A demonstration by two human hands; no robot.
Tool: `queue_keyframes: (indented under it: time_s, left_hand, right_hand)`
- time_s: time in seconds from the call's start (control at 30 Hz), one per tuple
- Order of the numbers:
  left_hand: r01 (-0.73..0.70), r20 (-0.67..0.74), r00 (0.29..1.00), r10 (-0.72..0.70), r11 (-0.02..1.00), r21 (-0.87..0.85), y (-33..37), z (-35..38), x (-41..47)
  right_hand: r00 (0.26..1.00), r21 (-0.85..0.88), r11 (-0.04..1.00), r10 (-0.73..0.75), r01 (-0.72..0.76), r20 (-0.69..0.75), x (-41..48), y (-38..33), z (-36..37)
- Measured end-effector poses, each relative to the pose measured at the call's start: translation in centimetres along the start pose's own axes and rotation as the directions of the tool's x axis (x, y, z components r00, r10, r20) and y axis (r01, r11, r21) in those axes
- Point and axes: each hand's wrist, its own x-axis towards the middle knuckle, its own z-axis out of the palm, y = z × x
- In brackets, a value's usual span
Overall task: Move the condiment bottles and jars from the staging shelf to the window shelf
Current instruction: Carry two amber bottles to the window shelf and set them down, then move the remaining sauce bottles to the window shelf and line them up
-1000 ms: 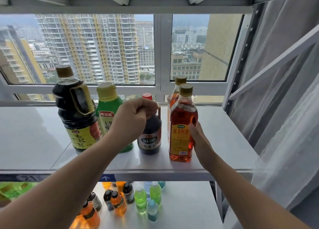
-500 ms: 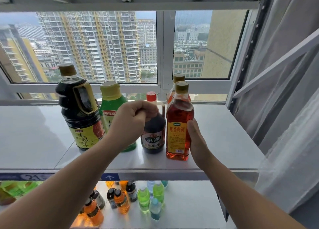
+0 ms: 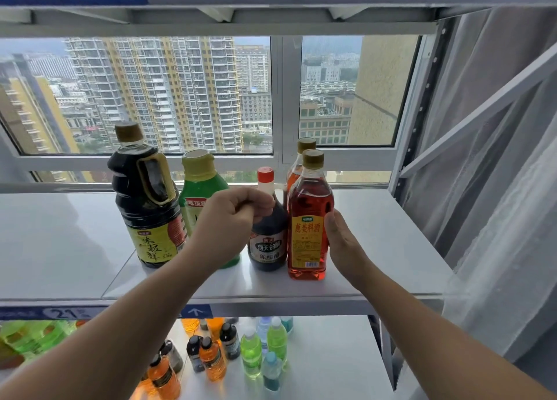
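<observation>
Pressing R hand point(image 3: 343, 243), fingers straight, flat vs. right side of amber cooking-wine bottle point(image 3: 310, 219), upright on window shelf point(image 3: 376, 234). Curling L hand point(image 3: 232, 219) at neck of red-capped vinegar bottle point(image 3: 266, 243) just beside it; actual grip: can't tell. Left of L hand: green bottle point(image 3: 202, 188), then soy sauce jug point(image 3: 144, 207) w/ handle. 2nd amber bottle point(image 3: 301, 158) behind first.

The black jug point(image 3: 144, 207) has a yellow label, the green bottle point(image 3: 201, 196) a yellow cap.
</observation>
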Motion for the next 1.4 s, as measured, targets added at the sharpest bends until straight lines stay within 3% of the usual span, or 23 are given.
queue_keyframes:
  time_s: [0.1, 0.2, 0.4, 0.57, 0.87, 1.03, 1.2, 1.4]
  left_hand:
    - [0.011, 0.008, 1.000, -0.011, 1.000, 0.002, 0.1, -0.1, -0.4]
    - [-0.002, 0.031, 1.000, 0.000, 0.996, 0.085, 0.1, 0.0, -1.1]
    - [-0.049, 0.315, 0.948, -0.052, 0.951, 0.305, 0.8, 3.3, -5.0]
    - [-0.044, 0.382, 0.916, -0.119, 0.919, 0.392, 2.6, 6.4, -8.2]
    - [-0.042, 0.432, 0.897, -0.100, 0.951, 0.307, 4.4, 9.9, -16.0]
    - [-0.152, 0.506, 0.862, -0.016, 0.945, 0.290, 6.8, 10.7, -20.1]
    - [-0.286, 0.610, 0.786, 0.105, 0.935, 0.208, 10.3, 11.4, -25.0]
    - [-0.416, 0.740, 0.634, 0.223, 0.905, 0.083, 13.2, 11.9, -33.7]
  right_hand:
    - [1.000, -0.054, 0.998, -0.013, 0.013, 0.009, -0.4, -0.3, -0.4]
    - [0.996, -0.149, 0.988, 0.028, -0.041, -0.086, -1.6, -0.4, -1.0]
    - [0.989, -0.309, 0.948, 0.033, -0.077, -0.145, -7.6, -0.7, -4.9]
    - [0.987, -0.351, 0.931, 0.048, -0.101, -0.155, -13.6, -1.5, -8.8]
    - [0.986, -0.476, 0.869, 0.065, -0.132, -0.155, -26.2, -2.3, -11.1]
    - [0.971, -0.538, 0.821, 0.074, -0.189, -0.227, -34.0, -4.8, -10.0]
    - [0.939, -0.582, 0.764, 0.088, -0.277, -0.331, -42.7, -7.5, -8.3]
    - [0.866, -0.621, 0.652, 0.114, -0.436, -0.487, -55.0, -10.3, -5.0]
